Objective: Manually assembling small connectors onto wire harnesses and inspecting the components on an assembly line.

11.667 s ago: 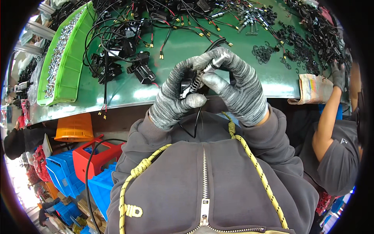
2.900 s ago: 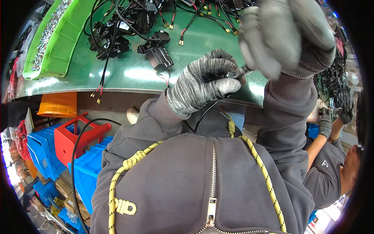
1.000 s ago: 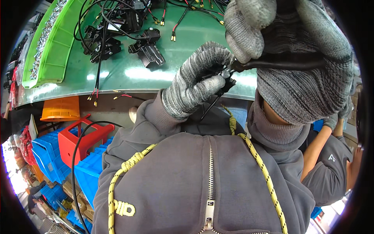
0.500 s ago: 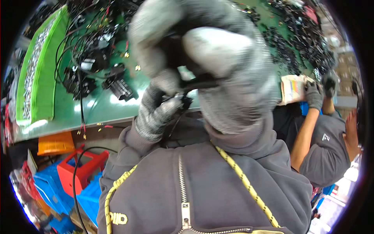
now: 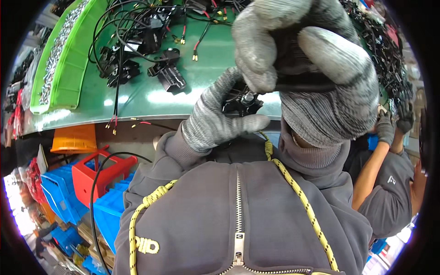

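Both my hands wear grey knit gloves. My left hand [image 5: 213, 112] is closed around a small black part [image 5: 243, 104] at the table's near edge, thumb on the near side and fingers on the far side. A silver bolt head [image 5: 249, 97] shows on top of that part. Close to the camera, my right hand [image 5: 339, 87] curls around something dark, mostly hidden in shadow behind its fingers. Its fingertips are right above the bolt; whether they touch it I cannot tell.
On the green table [image 5: 151, 107] stands a long green bin [image 5: 68, 87] of small metal pieces. Black assemblies [image 5: 169, 75] with cables lie beyond my left hand. More black parts [image 5: 389, 64] are heaped at right, near a co-worker [image 5: 387, 183]. Red [image 5: 98, 176] and blue crates stand lower left.
Both hands appear further right in the picture, and the table has shifted right too. The right hand's blur has gone. The bolt on the black part now shows clearly.
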{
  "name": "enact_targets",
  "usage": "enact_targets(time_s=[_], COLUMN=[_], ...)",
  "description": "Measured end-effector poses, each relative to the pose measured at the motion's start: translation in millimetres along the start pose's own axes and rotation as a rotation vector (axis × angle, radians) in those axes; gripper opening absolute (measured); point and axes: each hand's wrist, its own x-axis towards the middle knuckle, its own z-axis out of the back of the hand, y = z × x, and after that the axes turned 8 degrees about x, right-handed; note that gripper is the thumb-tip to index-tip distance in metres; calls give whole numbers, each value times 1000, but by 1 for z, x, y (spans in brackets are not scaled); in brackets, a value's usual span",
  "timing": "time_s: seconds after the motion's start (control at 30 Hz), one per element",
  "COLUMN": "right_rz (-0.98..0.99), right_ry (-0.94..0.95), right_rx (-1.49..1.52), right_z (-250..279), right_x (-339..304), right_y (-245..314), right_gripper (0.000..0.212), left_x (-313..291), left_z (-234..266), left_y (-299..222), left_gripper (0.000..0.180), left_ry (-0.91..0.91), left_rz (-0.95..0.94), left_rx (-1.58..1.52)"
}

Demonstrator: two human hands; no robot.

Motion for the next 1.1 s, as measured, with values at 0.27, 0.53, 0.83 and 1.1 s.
enact_targets(time_s=[0.27,0.53,0.83,1.1], right_rz=[229,180,148,189], right_ry=[-123,-9,8,-187], right_rx=[10,95,297,-16], right_z=[-2,2,11,-10], right_x=[1,-1,1,-9], right_y=[-15,-18,-22,-3], right_gripper=[38,37,40,54], left_x=[1,-1,-1,1], left_z=[6,-3,-11,-7], left_y=[11,15,-1,6], left_gripper=[63,73,51,55], left_ry=[-41,-140,-177,-168], left_rz=[-124,-107,-90,-41], left_rx=[181,-44,95,39])
